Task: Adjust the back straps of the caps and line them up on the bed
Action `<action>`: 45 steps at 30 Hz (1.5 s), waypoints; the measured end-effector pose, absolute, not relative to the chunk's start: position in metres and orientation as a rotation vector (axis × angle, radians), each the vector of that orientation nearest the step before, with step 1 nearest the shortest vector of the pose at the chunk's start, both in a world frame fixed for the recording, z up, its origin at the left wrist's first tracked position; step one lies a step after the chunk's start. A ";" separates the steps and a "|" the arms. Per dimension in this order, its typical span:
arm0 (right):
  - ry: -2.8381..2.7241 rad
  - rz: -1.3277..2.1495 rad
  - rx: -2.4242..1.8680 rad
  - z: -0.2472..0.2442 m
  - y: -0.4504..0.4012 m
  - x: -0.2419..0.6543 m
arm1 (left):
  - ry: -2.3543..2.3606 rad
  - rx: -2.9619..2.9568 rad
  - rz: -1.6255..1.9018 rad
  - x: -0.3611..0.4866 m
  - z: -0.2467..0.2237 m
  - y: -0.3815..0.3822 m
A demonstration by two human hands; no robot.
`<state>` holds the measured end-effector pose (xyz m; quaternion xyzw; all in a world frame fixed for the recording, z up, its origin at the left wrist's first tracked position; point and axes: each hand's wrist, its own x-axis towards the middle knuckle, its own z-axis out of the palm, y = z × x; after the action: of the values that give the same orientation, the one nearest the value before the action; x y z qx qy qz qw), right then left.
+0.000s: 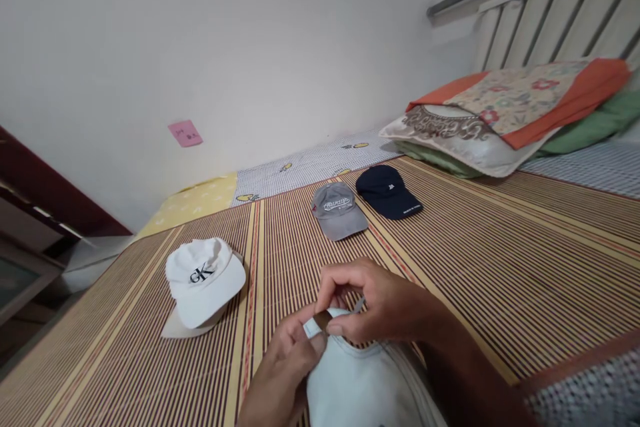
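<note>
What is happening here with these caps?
A person is handling a pale cap: the left hand and right hand pinch the strap by its opening. Whether it is fastened is unclear. On the striped mat ahead lie a gray cap and a navy cap; to the left, a white cap rests on another cap.
</note>
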<state>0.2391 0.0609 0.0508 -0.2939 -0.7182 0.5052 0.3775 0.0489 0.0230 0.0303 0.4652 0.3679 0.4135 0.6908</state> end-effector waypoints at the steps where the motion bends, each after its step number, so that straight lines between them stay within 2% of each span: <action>1: -1.836 1.287 -0.754 0.050 0.061 0.239 | 0.793 1.036 0.933 0.049 0.031 0.023; 13: -1.810 1.305 -0.848 0.051 0.062 0.244 | 0.781 0.904 0.936 0.046 0.008 0.046; 28: -1.883 1.214 -0.788 0.055 0.062 0.242 | 0.704 0.862 0.968 0.054 0.022 0.034; 45: -1.871 1.282 -0.778 0.052 0.064 0.244 | 0.755 0.717 1.000 0.060 0.028 0.020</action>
<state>0.2438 0.0635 0.0522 -0.3023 -0.7269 0.4981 0.3635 0.0603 0.0198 0.0275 0.3284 0.3458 0.4575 0.7505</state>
